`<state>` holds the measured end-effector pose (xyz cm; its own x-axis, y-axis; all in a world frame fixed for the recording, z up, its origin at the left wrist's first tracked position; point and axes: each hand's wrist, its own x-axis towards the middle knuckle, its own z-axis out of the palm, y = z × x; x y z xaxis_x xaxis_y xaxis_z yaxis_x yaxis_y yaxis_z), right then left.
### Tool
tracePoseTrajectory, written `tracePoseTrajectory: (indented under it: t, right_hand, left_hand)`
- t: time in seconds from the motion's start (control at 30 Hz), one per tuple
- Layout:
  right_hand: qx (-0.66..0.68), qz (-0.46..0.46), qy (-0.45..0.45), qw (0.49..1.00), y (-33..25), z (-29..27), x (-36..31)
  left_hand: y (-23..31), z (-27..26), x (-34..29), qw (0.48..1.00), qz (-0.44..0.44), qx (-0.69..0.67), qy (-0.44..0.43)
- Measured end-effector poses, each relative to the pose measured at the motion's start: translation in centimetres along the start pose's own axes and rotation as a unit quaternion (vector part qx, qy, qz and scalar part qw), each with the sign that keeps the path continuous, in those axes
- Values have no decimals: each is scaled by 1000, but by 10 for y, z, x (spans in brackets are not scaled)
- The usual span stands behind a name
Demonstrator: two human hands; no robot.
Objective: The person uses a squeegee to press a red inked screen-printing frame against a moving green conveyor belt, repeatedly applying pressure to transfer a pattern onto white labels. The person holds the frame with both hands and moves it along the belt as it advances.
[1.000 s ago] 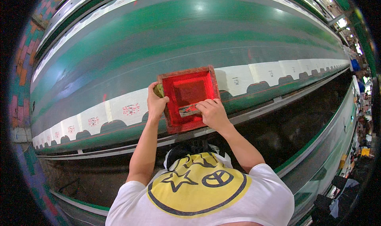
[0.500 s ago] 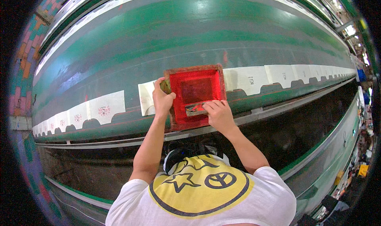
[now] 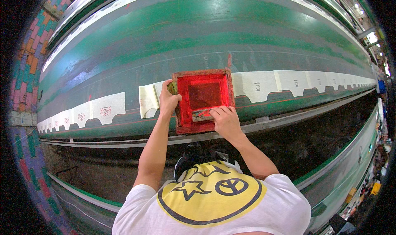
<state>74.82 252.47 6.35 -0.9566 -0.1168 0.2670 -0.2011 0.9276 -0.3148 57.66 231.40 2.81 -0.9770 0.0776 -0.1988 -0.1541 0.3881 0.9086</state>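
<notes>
The red-stained frame (image 3: 202, 74) is set over the row of pale sheets (image 3: 255, 80) along the near side of the long green surface (image 3: 165, 41); its left side is clasped by the left grip (image 3: 168, 101), with the thumb laid over the rim. The worn block (image 3: 201, 115) is pinched in the right grip (image 3: 226, 119), just inside the frame's near wall. For good handling, the frame is best pressed flat and steady by the left grip, so that no slip is allowed while the block is moved; the block is best kept level along its whole edge, with even pressure applied across the dark red window (image 3: 204, 94). Compared with one second ago, the frame is seen farther to the right of the last red-marked sheet (image 3: 106, 110), bare surface is exposed between, and a loose pale sheet (image 3: 146, 99) is now shown beside the left grip. The frame is also seen squarer, though the viewpoint is shifted too. The same hold is kept by both grips, and the block is kept by the near wall.
</notes>
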Motion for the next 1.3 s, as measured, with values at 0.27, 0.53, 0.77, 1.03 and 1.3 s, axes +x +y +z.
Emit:
tracePoseTrajectory:
  t: [0.27, 0.53, 0.77, 1.03, 1.3]
  right_hand:
    - [9, 5, -1, 1000, 4, -1, -1]
    - [-2, 8, -14, 1000, 2, 0, 0]
    - [0, 15, -15, 1000, 1, -6, 1]
    - [19, 7, -23, 1000, -10, -12, -21]
    - [-38, -33, 29, 998, 10, 21, 15]
  left_hand:
    - [13, 3, -4, 1000, -14, 20, -8]
    - [6, 2, -2, 999, -26, 22, -4]
    - [14, 3, -3, 996, -45, 74, -9]
    - [6, 6, -3, 997, -22, 70, -9]
    - [1, 6, -1, 996, -38, 84, -15]
